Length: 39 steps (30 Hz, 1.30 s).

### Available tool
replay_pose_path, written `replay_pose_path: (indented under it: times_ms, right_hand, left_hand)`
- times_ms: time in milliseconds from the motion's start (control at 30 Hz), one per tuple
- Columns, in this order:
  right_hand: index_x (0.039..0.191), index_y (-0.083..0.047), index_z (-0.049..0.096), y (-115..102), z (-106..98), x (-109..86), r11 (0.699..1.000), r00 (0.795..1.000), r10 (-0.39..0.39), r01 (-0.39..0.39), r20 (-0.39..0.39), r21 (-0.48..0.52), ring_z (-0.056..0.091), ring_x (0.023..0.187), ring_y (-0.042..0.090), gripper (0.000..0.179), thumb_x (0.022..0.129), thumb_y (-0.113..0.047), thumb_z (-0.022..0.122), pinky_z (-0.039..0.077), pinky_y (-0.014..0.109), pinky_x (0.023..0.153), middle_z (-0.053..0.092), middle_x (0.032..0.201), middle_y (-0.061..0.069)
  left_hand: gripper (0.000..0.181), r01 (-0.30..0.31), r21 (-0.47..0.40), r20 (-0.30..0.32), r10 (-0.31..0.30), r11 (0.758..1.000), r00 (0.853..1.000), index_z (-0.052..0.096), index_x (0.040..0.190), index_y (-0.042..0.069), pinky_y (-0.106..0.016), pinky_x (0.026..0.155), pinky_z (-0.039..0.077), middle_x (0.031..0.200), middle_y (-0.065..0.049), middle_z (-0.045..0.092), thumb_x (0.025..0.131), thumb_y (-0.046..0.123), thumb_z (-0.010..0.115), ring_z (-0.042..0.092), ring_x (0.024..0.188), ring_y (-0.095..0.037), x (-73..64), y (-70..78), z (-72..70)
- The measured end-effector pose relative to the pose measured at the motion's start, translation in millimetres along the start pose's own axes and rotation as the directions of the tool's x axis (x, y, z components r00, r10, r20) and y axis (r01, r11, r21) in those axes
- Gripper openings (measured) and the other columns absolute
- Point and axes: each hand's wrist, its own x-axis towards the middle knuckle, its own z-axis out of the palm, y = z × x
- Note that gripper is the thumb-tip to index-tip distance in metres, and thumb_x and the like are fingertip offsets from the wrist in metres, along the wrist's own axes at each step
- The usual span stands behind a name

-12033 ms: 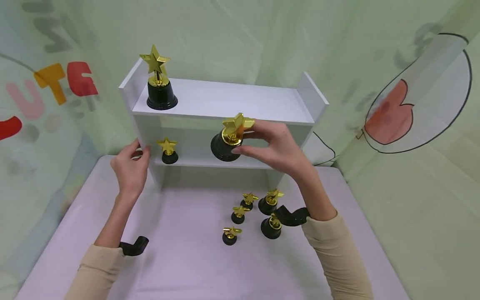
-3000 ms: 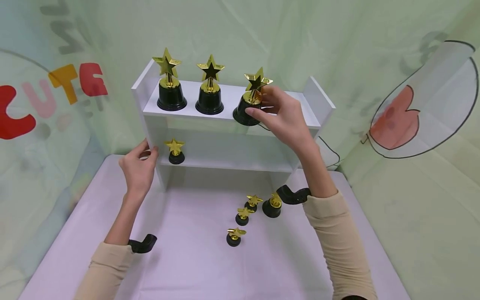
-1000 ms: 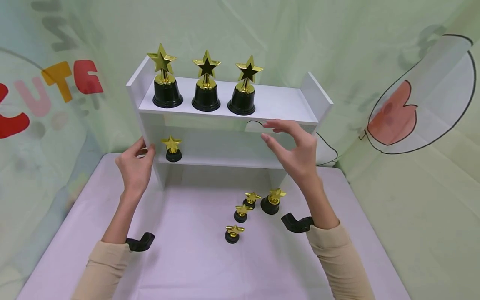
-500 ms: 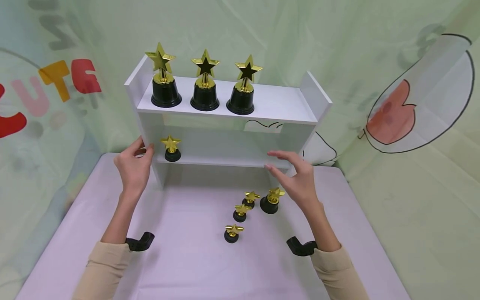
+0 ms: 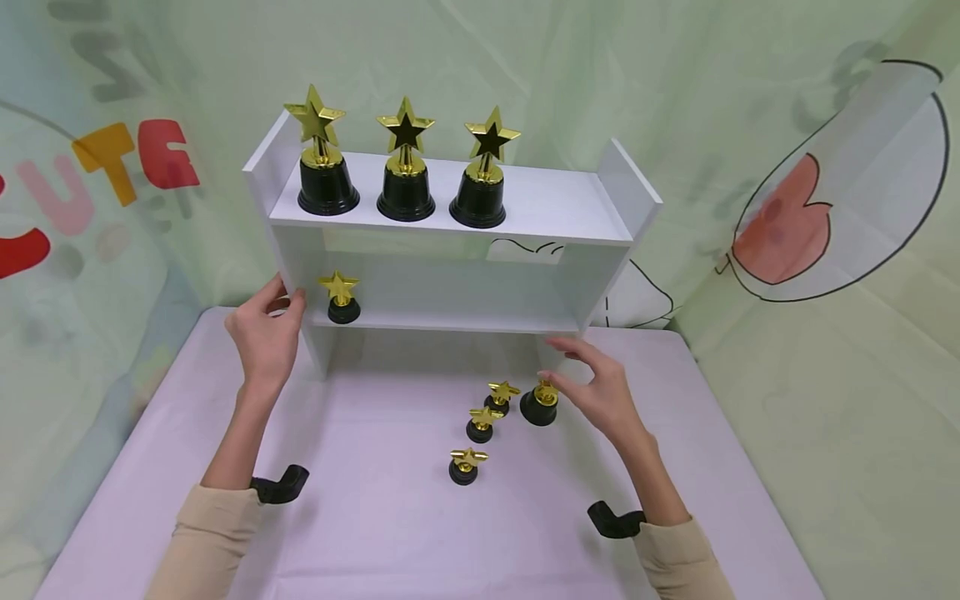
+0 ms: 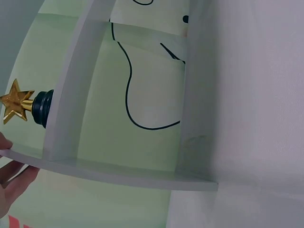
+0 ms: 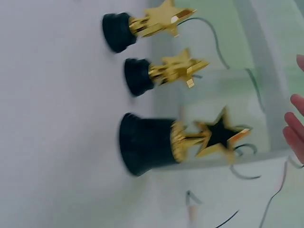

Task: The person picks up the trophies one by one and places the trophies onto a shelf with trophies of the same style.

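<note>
My left hand (image 5: pixel 262 337) pinches the left side panel of a white two-tier shelf (image 5: pixel 465 287); in the left wrist view the fingers (image 6: pixel 21 183) and thumb lie on opposite sides of it. Above the table, my right hand (image 5: pixel 596 387) has thumb and fingers spread, just over a large gold star trophy (image 5: pixel 538 408) with a black base. In the right wrist view the fingertips (image 7: pixel 295 128) are apart from that trophy (image 7: pixel 149 145). Beside it stand three small star trophies (image 5: pixel 480 429). Three large trophies (image 5: pixel 406 192) line the top tier, and one small trophy (image 5: pixel 343 308) stands at the middle tier's left.
The shelf stands at the back of a table with a pale lilac cover (image 5: pixel 390 525). Its raised right side panel (image 5: pixel 630 192) bounds the top tier. Green fabric walls with printed letters and a heart drawing (image 5: pixel 783 221) surround the table.
Since the oldest frame, two large trophies have joined the first on the top tier. After releasing the third, my right hand came down toward the remaining large table trophy. My left hand stayed.
</note>
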Motion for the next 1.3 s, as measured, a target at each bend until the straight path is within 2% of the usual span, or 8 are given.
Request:
replay_pose_path:
  times_ms: [100, 300, 400, 500, 667, 767, 1033, 1300]
  right_hand:
    - [0.132, -0.007, 0.067, 12, 2, -5.9, 0.997, 0.996, 0.078, -0.078, 0.035, -0.010, 0.063, 0.121, 0.033, 0.050, 0.085, -0.012, 0.084, 0.050, 0.041, 0.104, 0.069, 0.132, 0.011]
    - [0.138, -0.006, 0.062, 37, 9, -15.6, 0.979, 0.977, 0.198, -0.201, 0.078, 0.040, 0.060, 0.128, 0.036, 0.053, 0.089, -0.014, 0.081, 0.048, 0.050, 0.108, 0.064, 0.139, 0.014]
    - [0.143, -0.004, 0.055, 47, 15, -20.9, 0.965, 0.963, 0.240, -0.250, 0.121, 0.077, 0.056, 0.132, 0.038, 0.060, 0.089, -0.012, 0.080, 0.046, 0.052, 0.112, 0.059, 0.144, 0.018]
    - [0.150, -0.003, 0.046, 55, 23, -25.2, 0.942, 0.935, 0.310, -0.327, 0.174, 0.075, 0.052, 0.136, 0.039, 0.070, 0.089, -0.014, 0.080, 0.044, 0.051, 0.114, 0.054, 0.148, 0.020]
    - [0.153, -0.001, 0.040, 65, 34, -31.7, 0.879, 0.867, 0.452, -0.473, 0.208, 0.061, 0.051, 0.136, 0.041, 0.077, 0.090, -0.019, 0.080, 0.045, 0.050, 0.114, 0.053, 0.146, 0.025]
    - [0.149, 0.002, 0.044, 70, 38, -34.7, 0.860, 0.848, 0.481, -0.505, 0.221, 0.067, 0.054, 0.134, 0.043, 0.074, 0.088, -0.016, 0.081, 0.048, 0.049, 0.110, 0.056, 0.142, 0.028]
    - [0.138, 0.003, 0.055, 71, 50, -38.2, 0.847, 0.833, 0.519, -0.531, 0.191, 0.014, 0.065, 0.119, 0.043, 0.060, 0.086, -0.015, 0.081, 0.056, 0.048, 0.100, 0.062, 0.134, 0.030]
    - [0.126, 0.004, 0.063, 71, 62, -40.3, 0.856, 0.854, 0.514, -0.516, 0.084, 0.008, 0.071, 0.109, 0.041, 0.046, 0.086, -0.010, 0.081, 0.060, 0.044, 0.090, 0.069, 0.124, 0.029]
  left_hand:
    - [0.032, 0.004, 0.002, -0.004, -0.004, 1.000, 1.000, 0.075, 0.126, 0.009, -0.003, 0.071, 0.048, 0.107, -0.019, 0.078, 0.094, 0.004, 0.068, 0.059, 0.077, 0.016, 0.0, -0.6, -0.3]
    - [0.033, 0.010, 0.007, 0.002, -0.010, 1.000, 1.000, 0.075, 0.126, 0.010, -0.004, 0.072, 0.048, 0.109, -0.017, 0.078, 0.095, 0.005, 0.067, 0.059, 0.077, 0.015, 0.3, -2.1, 0.5]
    - [0.032, 0.011, 0.003, 0.001, -0.011, 1.000, 1.000, 0.075, 0.126, 0.010, -0.004, 0.072, 0.049, 0.108, -0.018, 0.078, 0.095, 0.006, 0.067, 0.059, 0.077, 0.014, 0.3, -2.0, 1.0]
    - [0.032, 0.014, 0.002, -0.008, -0.014, 1.000, 1.000, 0.076, 0.125, 0.011, -0.004, 0.072, 0.048, 0.107, -0.018, 0.078, 0.095, 0.006, 0.067, 0.059, 0.077, 0.014, 0.4, -2.3, 1.1]
    - [0.033, 0.011, 0.004, -0.012, -0.011, 1.000, 1.000, 0.075, 0.127, 0.012, -0.004, 0.072, 0.049, 0.109, -0.017, 0.078, 0.096, 0.006, 0.067, 0.059, 0.078, 0.013, 0.0, -3.2, 1.2]
    - [0.033, 0.008, 0.000, -0.014, -0.008, 1.000, 1.000, 0.075, 0.127, 0.013, -0.004, 0.072, 0.049, 0.109, -0.017, 0.078, 0.095, 0.005, 0.067, 0.060, 0.078, 0.013, -0.4, -3.3, 2.0]
    - [0.033, 0.007, -0.007, -0.018, -0.008, 1.000, 1.000, 0.076, 0.126, 0.013, -0.004, 0.072, 0.049, 0.109, -0.017, 0.078, 0.095, 0.005, 0.066, 0.060, 0.078, 0.013, -0.5, -2.0, 2.8]
    - [0.032, 0.010, -0.005, -0.017, -0.011, 1.000, 1.000, 0.076, 0.125, 0.011, -0.004, 0.072, 0.049, 0.108, -0.017, 0.078, 0.095, 0.005, 0.067, 0.061, 0.078, 0.010, -0.7, -2.4, 2.5]
